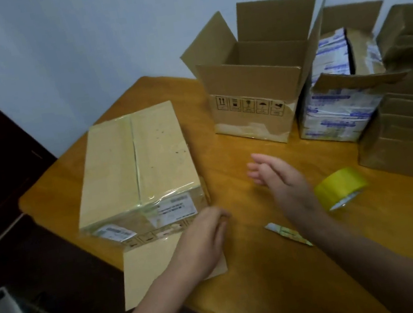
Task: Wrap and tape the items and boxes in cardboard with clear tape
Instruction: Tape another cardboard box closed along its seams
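Observation:
A closed cardboard box (pixel 136 167) wrapped in clear tape lies on the wooden table (pixel 271 267) at the left. A loose cardboard flap (pixel 150 268) sticks out from under its near end. My left hand (pixel 205 240) rests on that flap at the box's near right corner, fingers loosely curled; whether it pinches anything is unclear. Hovering above the table to the right, my right hand (pixel 275 172) is flat with straight fingers and holds nothing. A roll of yellowish clear tape (pixel 340 189) lies just right of my right wrist.
An open empty carton (pixel 258 99) stands at the back. Right of it a torn carton (pixel 341 108) holds white-and-blue packets. Stacked cardboard boxes (pixel 411 124) fill the far right. A small folded scrap (pixel 288 234) lies by my right forearm. The table edge runs along the left.

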